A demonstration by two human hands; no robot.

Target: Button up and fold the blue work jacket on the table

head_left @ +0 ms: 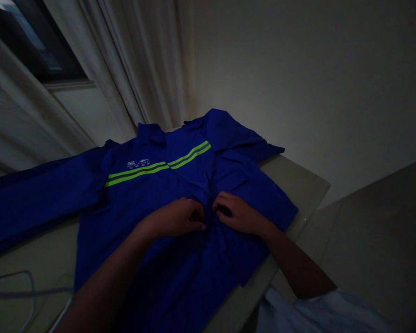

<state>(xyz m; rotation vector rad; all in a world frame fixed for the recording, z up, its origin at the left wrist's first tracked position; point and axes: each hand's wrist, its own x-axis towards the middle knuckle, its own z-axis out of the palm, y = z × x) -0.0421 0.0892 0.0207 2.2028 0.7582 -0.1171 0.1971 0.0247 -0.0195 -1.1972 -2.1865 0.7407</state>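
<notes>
A blue work jacket (131, 208) lies spread front side up, its collar at the far end. A yellow-green stripe with a dark centre (138, 173) crosses the chest, and a white printed logo sits above it on the left. My left hand (182, 217) is over the middle of the front, fingers curled and closed at the cloth by the front opening. Facing it, a small gap apart, my right hand (237, 213) pinches the cloth on the other side of the opening. The fabric is bunched and creased around and below both hands.
The jacket rests on a pale table (303, 178), whose right corner shows. A white cable (31, 296) loops at the lower left. Curtains (125, 55) and a dark window stand behind, with a plain wall (298, 83) at the right. The room is dim.
</notes>
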